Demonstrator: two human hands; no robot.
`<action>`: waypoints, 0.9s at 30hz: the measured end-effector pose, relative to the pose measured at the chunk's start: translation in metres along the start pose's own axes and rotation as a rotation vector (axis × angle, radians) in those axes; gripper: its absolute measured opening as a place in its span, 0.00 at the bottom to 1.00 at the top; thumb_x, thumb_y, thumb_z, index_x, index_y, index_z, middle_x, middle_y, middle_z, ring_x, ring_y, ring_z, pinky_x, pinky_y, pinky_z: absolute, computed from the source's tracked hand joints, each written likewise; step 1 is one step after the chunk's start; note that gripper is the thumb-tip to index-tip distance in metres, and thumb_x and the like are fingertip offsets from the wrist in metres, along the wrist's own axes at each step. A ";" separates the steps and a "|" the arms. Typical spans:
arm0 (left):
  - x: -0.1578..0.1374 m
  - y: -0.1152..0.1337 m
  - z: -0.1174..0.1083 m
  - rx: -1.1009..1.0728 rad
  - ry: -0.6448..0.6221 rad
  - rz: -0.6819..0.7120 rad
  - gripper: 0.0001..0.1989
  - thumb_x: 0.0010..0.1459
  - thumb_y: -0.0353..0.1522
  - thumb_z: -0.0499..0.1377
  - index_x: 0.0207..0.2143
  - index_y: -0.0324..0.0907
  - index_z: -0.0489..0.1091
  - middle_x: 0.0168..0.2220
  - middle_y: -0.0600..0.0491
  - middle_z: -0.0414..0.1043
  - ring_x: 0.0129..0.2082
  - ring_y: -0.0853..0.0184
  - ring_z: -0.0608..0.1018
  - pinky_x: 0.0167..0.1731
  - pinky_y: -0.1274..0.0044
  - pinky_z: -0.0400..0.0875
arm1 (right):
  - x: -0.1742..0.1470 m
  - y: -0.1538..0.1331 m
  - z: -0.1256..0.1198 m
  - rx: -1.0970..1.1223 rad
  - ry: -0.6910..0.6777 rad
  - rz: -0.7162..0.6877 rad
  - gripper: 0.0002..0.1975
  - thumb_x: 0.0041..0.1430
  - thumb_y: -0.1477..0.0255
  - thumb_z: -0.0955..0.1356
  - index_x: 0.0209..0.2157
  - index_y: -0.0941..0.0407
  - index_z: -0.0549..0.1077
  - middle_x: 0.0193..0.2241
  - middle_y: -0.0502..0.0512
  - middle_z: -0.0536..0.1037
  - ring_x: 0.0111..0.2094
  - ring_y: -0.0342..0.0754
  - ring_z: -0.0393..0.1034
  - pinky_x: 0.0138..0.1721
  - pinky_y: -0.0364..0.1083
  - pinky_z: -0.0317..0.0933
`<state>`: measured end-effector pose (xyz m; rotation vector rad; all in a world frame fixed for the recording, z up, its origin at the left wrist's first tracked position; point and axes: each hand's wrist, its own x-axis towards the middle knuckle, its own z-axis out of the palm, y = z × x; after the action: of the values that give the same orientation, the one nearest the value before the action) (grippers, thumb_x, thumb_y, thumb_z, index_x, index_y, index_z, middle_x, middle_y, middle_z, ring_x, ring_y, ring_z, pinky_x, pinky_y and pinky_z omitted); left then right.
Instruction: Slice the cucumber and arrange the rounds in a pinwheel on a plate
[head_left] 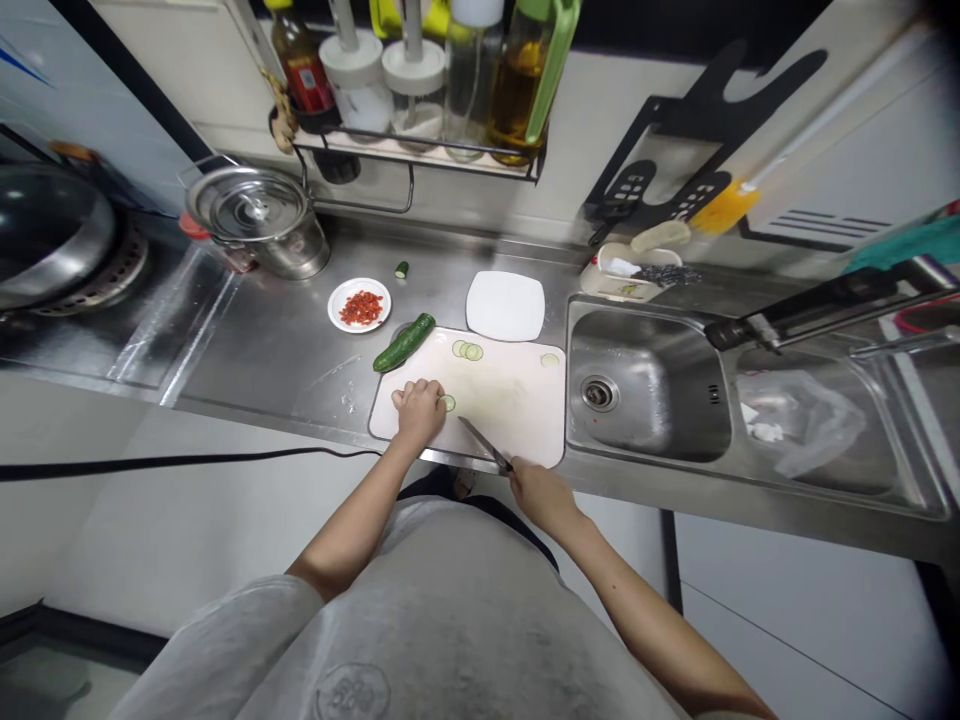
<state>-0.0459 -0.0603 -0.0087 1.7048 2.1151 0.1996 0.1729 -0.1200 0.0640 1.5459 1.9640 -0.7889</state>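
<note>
**Evidently, We Are Slicing Cucumber**

Across our steel counter (247, 385), just left of the sink (652, 385), lies the white cutting board (517, 405), with a white plate (505, 303) just beyond its far edge. Our right hand (541, 494) is clenched round the handle of the knife (486, 444), whose tip points far and left. The long cucumber (403, 343) rests at the board's far left corner. Our left hand (420, 407) bends its fingers over a cucumber piece (450, 402), seemingly grasping it, on the board's left. Thin slices (470, 351) overlap near the far edge.

We judge that slicing is in hand; a further cut would call for bringing the blade to the piece's pale face, fingertips tucked back. Our fingers hide most of that piece, so we cannot tell its length. The knife handle is largely covered, and whether the blade touches the board is unclear.
</note>
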 end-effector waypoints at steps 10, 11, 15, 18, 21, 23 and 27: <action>-0.030 0.006 -0.011 -0.186 -0.074 -0.010 0.05 0.59 0.33 0.55 0.35 0.46 0.71 0.36 0.54 0.76 0.44 0.60 0.72 0.43 0.68 0.52 | 0.005 0.015 0.005 0.096 0.061 0.038 0.16 0.68 0.67 0.54 0.50 0.56 0.67 0.37 0.61 0.78 0.40 0.53 0.73 0.31 0.43 0.51; -0.034 0.005 -0.011 -0.193 -0.076 -0.013 0.05 0.59 0.32 0.55 0.35 0.46 0.71 0.36 0.54 0.76 0.44 0.60 0.72 0.43 0.68 0.52 | 0.006 0.015 0.005 0.100 0.060 0.034 0.16 0.68 0.67 0.54 0.50 0.56 0.66 0.37 0.61 0.78 0.40 0.53 0.73 0.31 0.43 0.51; -0.037 -0.010 -0.015 -0.205 -0.021 -0.087 0.06 0.59 0.33 0.56 0.34 0.46 0.72 0.38 0.54 0.77 0.44 0.61 0.72 0.43 0.69 0.52 | 0.007 0.014 0.005 0.113 0.052 0.016 0.17 0.68 0.68 0.54 0.50 0.55 0.67 0.37 0.61 0.78 0.40 0.53 0.73 0.31 0.44 0.51; -0.032 -0.026 -0.020 -0.196 0.049 -0.151 0.06 0.59 0.35 0.56 0.34 0.46 0.73 0.39 0.54 0.77 0.43 0.61 0.72 0.43 0.69 0.53 | 0.008 0.014 0.006 0.106 0.057 0.016 0.16 0.67 0.68 0.54 0.48 0.55 0.68 0.36 0.61 0.78 0.39 0.53 0.73 0.30 0.43 0.50; -0.025 -0.041 -0.026 -0.195 0.101 -0.203 0.06 0.59 0.34 0.56 0.35 0.47 0.73 0.39 0.54 0.77 0.43 0.62 0.72 0.45 0.68 0.53 | 0.010 0.015 0.006 0.091 0.072 0.019 0.16 0.67 0.68 0.54 0.46 0.56 0.68 0.36 0.61 0.78 0.38 0.53 0.73 0.29 0.44 0.50; -0.021 -0.047 -0.028 -0.188 0.121 -0.241 0.06 0.59 0.34 0.56 0.36 0.47 0.73 0.39 0.53 0.78 0.43 0.61 0.72 0.45 0.68 0.54 | 0.011 0.015 0.006 0.090 0.082 0.019 0.16 0.67 0.68 0.54 0.47 0.56 0.68 0.36 0.61 0.78 0.38 0.52 0.74 0.29 0.44 0.49; -0.015 -0.055 -0.029 -0.149 0.134 -0.294 0.07 0.58 0.33 0.56 0.37 0.47 0.74 0.39 0.53 0.77 0.43 0.60 0.72 0.45 0.67 0.54 | 0.013 0.015 0.006 0.101 0.089 0.018 0.16 0.68 0.68 0.54 0.47 0.56 0.68 0.36 0.61 0.78 0.39 0.53 0.73 0.30 0.44 0.50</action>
<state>-0.1047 -0.0838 0.0014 1.3117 2.3526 0.3819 0.1849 -0.1122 0.0487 1.6822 1.9977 -0.8364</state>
